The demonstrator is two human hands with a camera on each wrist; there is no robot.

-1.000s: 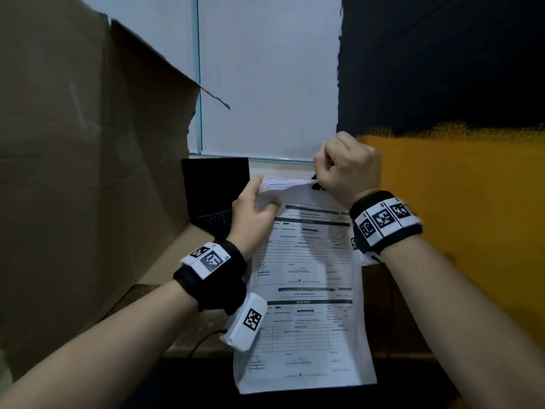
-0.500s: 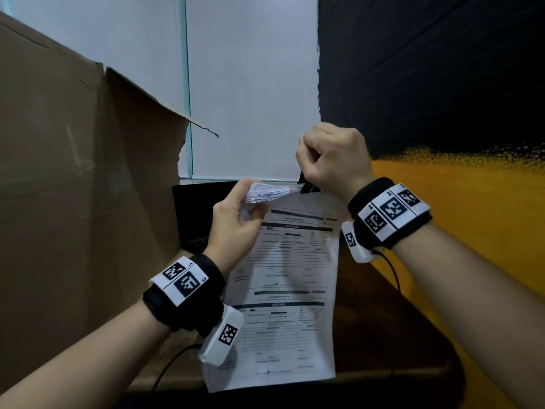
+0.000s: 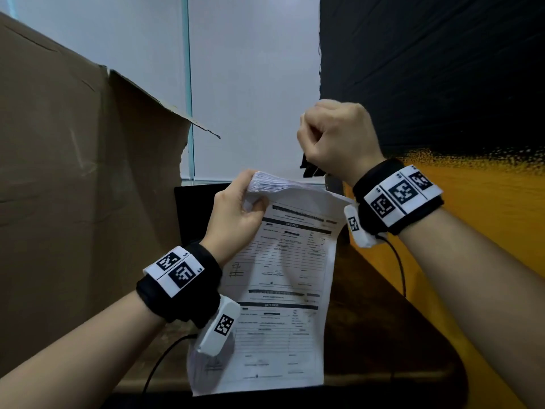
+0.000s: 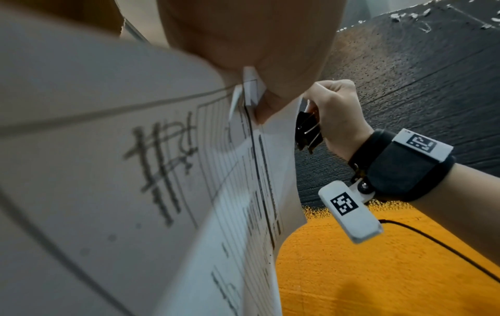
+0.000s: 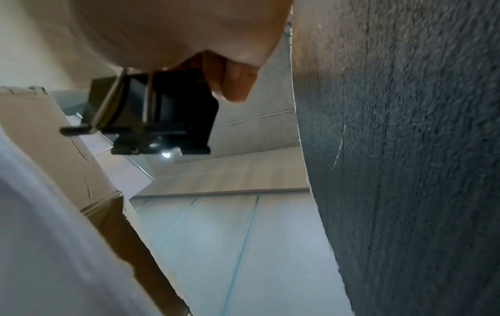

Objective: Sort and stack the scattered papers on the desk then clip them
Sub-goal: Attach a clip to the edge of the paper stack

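Observation:
A stack of printed forms hangs upright over the desk, and my left hand grips its top left corner, thumb on the front sheet. The same stack fills the left wrist view. Just above the stack's top right corner my right hand is curled round a black binder clip, squeezing its wire handles. In the right wrist view the clip has its jaws held apart, clear of the paper. The clip also shows beside the paper's edge in the left wrist view.
A tall brown cardboard sheet stands at the left. A black laptop sits behind the papers on the dark wooden desk. A black and orange wall closes the right side. A cable hangs from my right wrist.
My right hand has lifted the clip up off the stack's top edge. The left hand has raised the stack and bent its top corner back, fanning the sheets.

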